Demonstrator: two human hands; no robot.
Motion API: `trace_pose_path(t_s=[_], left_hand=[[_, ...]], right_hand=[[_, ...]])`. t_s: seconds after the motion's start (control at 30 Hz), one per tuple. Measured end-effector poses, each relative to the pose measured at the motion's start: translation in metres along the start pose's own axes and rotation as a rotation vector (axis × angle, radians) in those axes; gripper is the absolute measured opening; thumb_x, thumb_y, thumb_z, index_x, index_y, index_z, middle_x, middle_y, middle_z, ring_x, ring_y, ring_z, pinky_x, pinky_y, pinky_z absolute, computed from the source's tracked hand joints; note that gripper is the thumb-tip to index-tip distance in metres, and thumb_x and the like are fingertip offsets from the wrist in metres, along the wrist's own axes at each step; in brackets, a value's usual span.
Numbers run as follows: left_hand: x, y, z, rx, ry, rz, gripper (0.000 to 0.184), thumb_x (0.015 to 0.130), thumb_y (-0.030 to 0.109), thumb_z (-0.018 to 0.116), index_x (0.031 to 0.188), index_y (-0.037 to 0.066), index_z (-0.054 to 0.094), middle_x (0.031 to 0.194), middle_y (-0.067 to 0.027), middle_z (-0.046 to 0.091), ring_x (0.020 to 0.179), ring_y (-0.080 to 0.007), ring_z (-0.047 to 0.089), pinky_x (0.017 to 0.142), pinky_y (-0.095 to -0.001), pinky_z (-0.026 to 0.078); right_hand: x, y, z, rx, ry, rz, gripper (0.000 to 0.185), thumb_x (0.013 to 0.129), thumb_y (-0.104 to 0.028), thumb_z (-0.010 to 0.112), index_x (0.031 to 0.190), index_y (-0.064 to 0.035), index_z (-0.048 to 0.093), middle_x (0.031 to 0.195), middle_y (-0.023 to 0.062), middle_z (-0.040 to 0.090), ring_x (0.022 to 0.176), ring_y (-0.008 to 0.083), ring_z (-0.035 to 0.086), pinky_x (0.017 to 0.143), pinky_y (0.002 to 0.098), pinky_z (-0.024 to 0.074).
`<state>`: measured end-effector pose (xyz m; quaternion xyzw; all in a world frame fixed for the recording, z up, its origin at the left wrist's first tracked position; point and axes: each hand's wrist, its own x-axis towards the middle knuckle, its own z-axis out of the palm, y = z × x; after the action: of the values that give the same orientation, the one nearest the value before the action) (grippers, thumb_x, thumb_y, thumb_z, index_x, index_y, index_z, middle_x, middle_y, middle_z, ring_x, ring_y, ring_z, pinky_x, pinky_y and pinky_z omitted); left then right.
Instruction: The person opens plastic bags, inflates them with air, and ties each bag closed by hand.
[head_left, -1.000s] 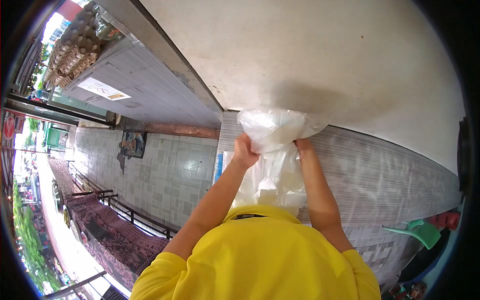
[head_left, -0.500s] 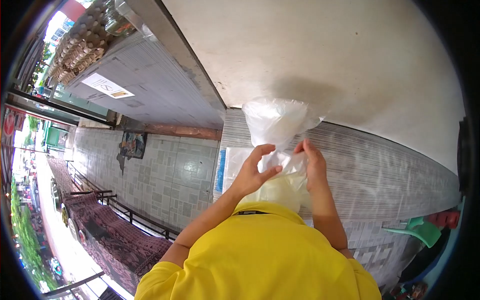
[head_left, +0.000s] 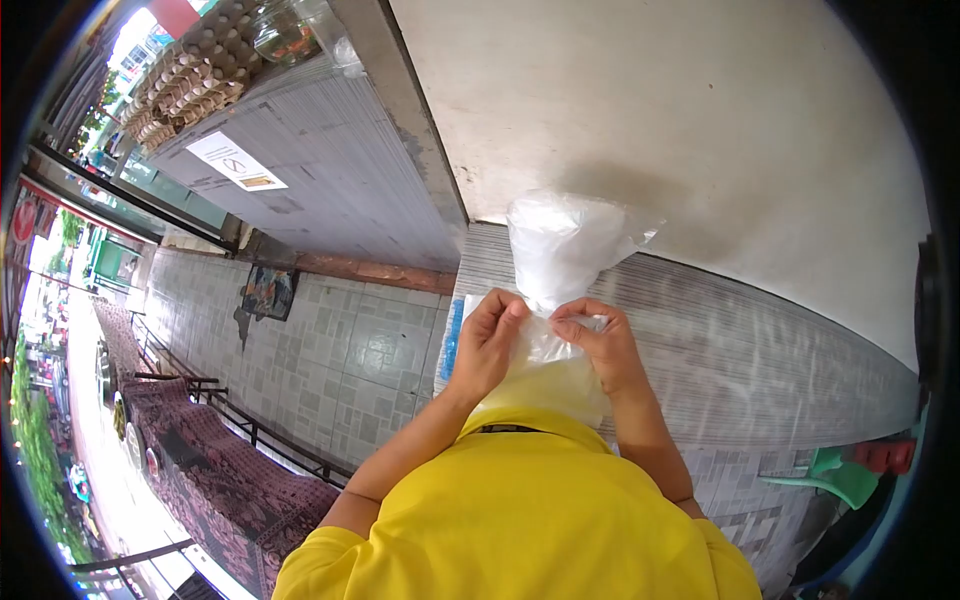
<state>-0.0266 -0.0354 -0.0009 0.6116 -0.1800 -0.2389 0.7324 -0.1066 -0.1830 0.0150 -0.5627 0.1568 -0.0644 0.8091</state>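
Both of my hands are at the top edge of a clear plastic bag (head_left: pixel 545 348) close to my chest. My left hand (head_left: pixel 488 340) is closed, thumb and fingers pinching the bag's edge. Opposite it, my right hand (head_left: pixel 602 345) pinches the same thin plastic between thumb and fingertips. Just beyond my fingers stands a bulging white, see-through plastic bag (head_left: pixel 562 240) on the striped table, against the wall. What it contains cannot be made out. Part of a blue-edged pack (head_left: pixel 452 338) shows left of my left hand.
The striped grey tabletop (head_left: pixel 740 350) runs off to the right below a pale wall (head_left: pixel 700 90). At upper left, stacked egg trays (head_left: pixel 190 80) and a glass jar (head_left: pixel 285 35) top a grey counter (head_left: pixel 320 170). A green chair (head_left: pixel 845 478) stands at lower right.
My hands have come closer together, and the left fingers, spread before, are now pinched on the bag's edge. The view has shifted slightly.
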Motion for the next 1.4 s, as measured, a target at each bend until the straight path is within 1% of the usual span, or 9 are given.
trace_pose_path(t_s=[0.37,0.53,0.63,0.87,0.97,1.07,1.17,1.37,1.4], left_hand=[[0.001,0.006,0.01,0.168,0.045,0.204,0.005,0.083,0.006,0.06,0.086,0.006,0.057,0.09,0.0003,0.054,0.078,-0.0049,0.048,0.063,-0.0189,0.039],[0.004,0.003,0.011,0.008,0.036,0.174,0.005,0.082,0.003,0.06,0.082,0.003,0.054,0.088,-0.0011,0.054,0.082,-0.007,0.049,0.069,-0.0197,0.039],[0.006,0.001,0.01,-0.124,0.016,0.124,0.006,0.083,0.002,0.059,0.081,0.002,0.053,0.088,-0.0017,0.054,0.083,-0.0078,0.048,0.073,-0.0202,0.038],[0.003,0.007,0.017,-0.411,-0.036,-0.033,0.002,0.086,0.004,0.054,0.085,0.005,0.053,0.086,-0.0027,0.054,0.081,-0.0083,0.048,0.074,-0.0206,0.038],[0.003,-0.001,0.012,-0.372,-0.034,-0.092,0.003,0.088,0.007,0.052,0.086,0.006,0.052,0.085,-0.0016,0.054,0.079,-0.0079,0.048,0.072,-0.0203,0.038],[0.001,0.011,0.018,-0.161,-0.072,-0.068,0.007,0.089,0.012,0.053,0.088,0.005,0.052,0.08,-0.0002,0.054,0.073,-0.0045,0.046,0.069,-0.0185,0.039],[0.001,0.017,0.01,0.064,-0.201,-0.191,0.008,0.089,0.013,0.053,0.091,0.005,0.051,0.079,0.0002,0.054,0.072,-0.0047,0.046,0.072,-0.0188,0.04],[0.016,0.027,0.01,-0.743,-0.033,-0.326,0.011,0.089,0.018,0.051,0.087,0.007,0.052,0.059,0.005,0.038,0.059,-0.0074,0.043,0.076,-0.0263,0.047],[0.021,0.023,-0.003,-0.876,-0.201,-0.371,0.016,0.09,0.023,0.051,0.086,0.007,0.051,0.06,0.0035,0.036,0.06,-0.0088,0.043,0.079,-0.0294,0.048]], right_hand=[[-0.002,0.007,0.007,0.123,0.03,-0.037,0.012,0.076,-0.01,0.068,0.07,-0.007,0.058,0.07,-0.0013,0.056,0.07,0.0069,0.051,0.068,0.0197,0.0394],[-0.005,0.003,0.004,0.192,-0.053,-0.069,0.009,0.074,-0.007,0.066,0.072,-0.0073,0.058,0.07,-0.0038,0.051,0.071,0.0076,0.048,0.073,0.0207,0.0362],[-0.007,-0.011,0.014,0.074,0.085,0.003,0.006,0.076,-0.009,0.066,0.076,-0.0061,0.06,0.072,-0.0034,0.053,0.073,0.0072,0.048,0.072,0.0206,0.037],[-0.002,0.005,0.006,0.191,0.02,0.028,0.013,0.081,-0.017,0.065,0.077,-0.0048,0.062,0.07,-0.0024,0.055,0.066,0.0049,0.049,0.065,0.0174,0.0382],[-0.001,0.007,0.006,0.19,0.024,0.029,0.02,0.083,-0.023,0.063,0.071,-0.0067,0.06,0.065,-0.0043,0.052,0.061,0.0035,0.045,0.06,0.0169,0.0348],[0.0,0.011,0.006,0.143,0.057,0.013,0.027,0.085,-0.027,0.061,0.066,-0.0079,0.058,0.061,-0.0048,0.048,0.057,0.0034,0.04,0.055,0.0171,0.0316],[0.0,0.014,0.001,0.184,0.053,0.018,0.033,0.086,-0.031,0.059,0.062,-0.008,0.057,0.058,-0.0051,0.045,0.055,0.0038,0.037,0.054,0.0178,0.0301],[-0.001,0.004,-0.01,0.319,0.036,0.09,0.032,0.082,-0.031,0.063,0.061,-0.0083,0.055,0.059,-0.0047,0.047,0.057,0.0048,0.04,0.057,0.0184,0.033],[-0.001,0.004,-0.013,0.362,0.037,0.084,0.03,0.081,-0.03,0.064,0.062,-0.0081,0.055,0.06,-0.0045,0.048,0.057,0.005,0.042,0.058,0.0183,0.0339]])
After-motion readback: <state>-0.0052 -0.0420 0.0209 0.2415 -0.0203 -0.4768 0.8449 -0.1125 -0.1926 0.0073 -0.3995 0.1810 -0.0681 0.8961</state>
